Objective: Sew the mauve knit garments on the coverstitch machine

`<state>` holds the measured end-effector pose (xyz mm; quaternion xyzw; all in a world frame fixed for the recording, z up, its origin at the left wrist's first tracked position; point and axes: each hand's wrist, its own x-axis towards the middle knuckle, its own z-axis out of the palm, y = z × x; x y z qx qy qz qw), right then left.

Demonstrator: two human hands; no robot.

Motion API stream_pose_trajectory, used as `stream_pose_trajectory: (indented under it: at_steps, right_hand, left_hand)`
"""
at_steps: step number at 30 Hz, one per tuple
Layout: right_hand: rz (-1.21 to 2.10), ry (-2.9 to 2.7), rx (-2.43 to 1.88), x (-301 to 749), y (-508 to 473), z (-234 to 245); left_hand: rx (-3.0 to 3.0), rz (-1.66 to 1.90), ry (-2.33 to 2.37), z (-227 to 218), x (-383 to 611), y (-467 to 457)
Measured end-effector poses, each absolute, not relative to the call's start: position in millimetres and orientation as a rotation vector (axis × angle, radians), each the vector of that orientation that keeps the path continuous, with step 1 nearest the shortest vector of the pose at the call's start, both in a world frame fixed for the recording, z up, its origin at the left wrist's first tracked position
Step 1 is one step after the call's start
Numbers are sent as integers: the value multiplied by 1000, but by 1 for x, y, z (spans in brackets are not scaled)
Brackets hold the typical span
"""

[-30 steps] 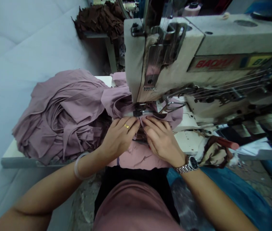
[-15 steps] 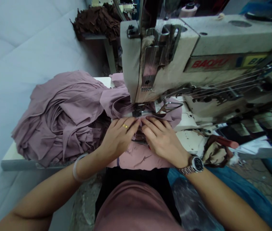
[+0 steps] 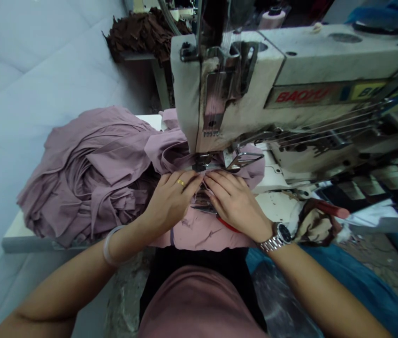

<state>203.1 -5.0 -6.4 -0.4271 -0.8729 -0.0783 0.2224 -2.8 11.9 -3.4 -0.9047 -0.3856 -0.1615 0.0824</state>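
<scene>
"Where's the mauve fabric (image 3: 171,140)?"
"I see it ahead at twelve o'clock, at the presser foot (image 3: 199,165), touched by left hand (image 3: 173,197) and right hand (image 3: 236,202)."
"Gripped?"
"I can't tell."

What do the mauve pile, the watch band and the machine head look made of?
Mauve pile: matte cloth, by its soft folds; fibre unclear. Watch band: probably polished metal, by its shiny links. Machine head: likely painted metal, off-white with grimy marks and a slight sheen.
</scene>
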Motion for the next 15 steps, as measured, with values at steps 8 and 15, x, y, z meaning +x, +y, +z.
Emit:
stream_pose_trajectory:
  at_steps: [8, 15]
  right_hand:
    - [-163, -2420, -1237, 200, 1, -2]
    - [-180, -2411, -1204, 199, 4, -3]
  left_hand:
    - [-2717, -482, -1160, -1, -4, 16]
    - [-2722, -562, -1076, 3, -7, 18]
